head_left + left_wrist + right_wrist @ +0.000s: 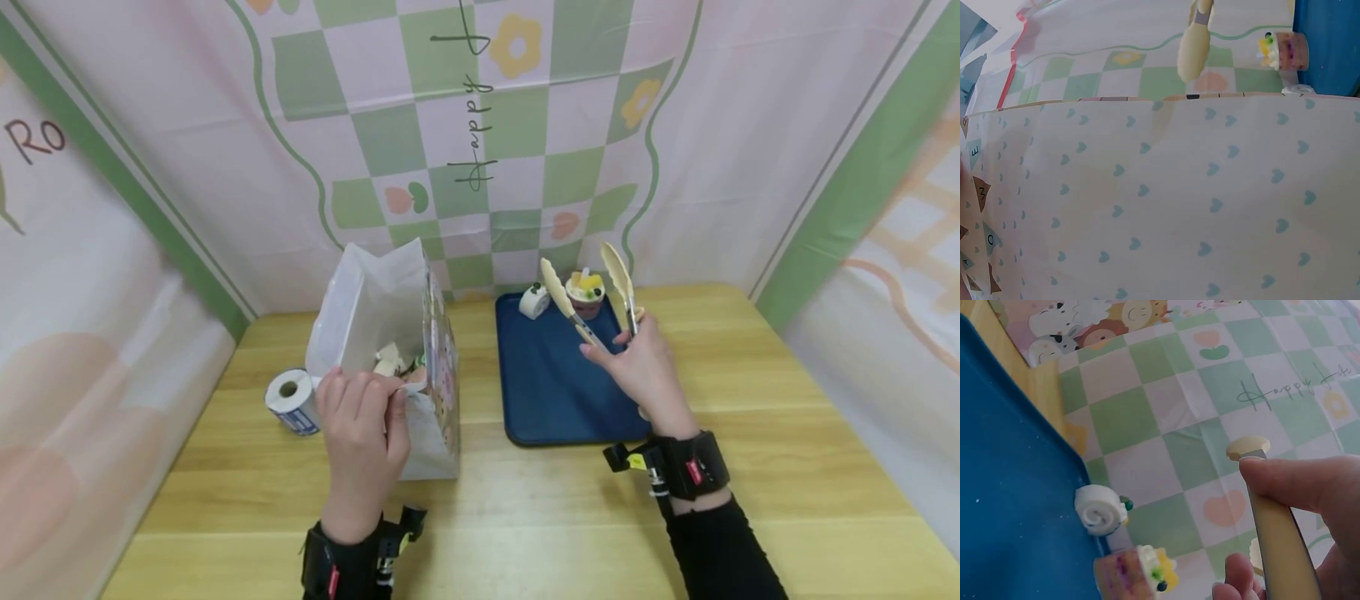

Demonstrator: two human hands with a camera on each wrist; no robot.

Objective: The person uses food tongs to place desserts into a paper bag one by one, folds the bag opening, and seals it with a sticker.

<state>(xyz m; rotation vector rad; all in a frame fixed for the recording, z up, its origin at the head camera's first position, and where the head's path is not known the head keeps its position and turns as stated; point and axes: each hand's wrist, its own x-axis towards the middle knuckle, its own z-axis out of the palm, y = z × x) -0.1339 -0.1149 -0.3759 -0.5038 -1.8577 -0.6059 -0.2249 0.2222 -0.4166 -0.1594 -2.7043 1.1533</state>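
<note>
While the left hand (362,429) pinches the near rim of the white paper bag (431,446), with its fingers bent over the edge and the thumb against it, I see the right hand (648,379) gripping a pair of tongs (623,279). The two cream-coloured tips of the tongs are well apart, and nothing is clamped between them. In my head view they appear on both sides of the cup dessert (587,304), but from both wrist views I understand that they are apart from it.

This dessert, topped with cream and yellow pieces, stands at the far edge of the blue tray (558,400); just beside it, to the left, is a white roll cake (534,302). The bag stands upright on the wooden table (517,525), left of the tray, and inside it lie some small pieces, which I cannot identify. In the left wrist view, its wall with small blue hearts covers most of what I see. Next to the bag, on its left side, stands a paper roll (298,419). Behind everything hangs a green-and-white checked cloth (513,125).
</note>
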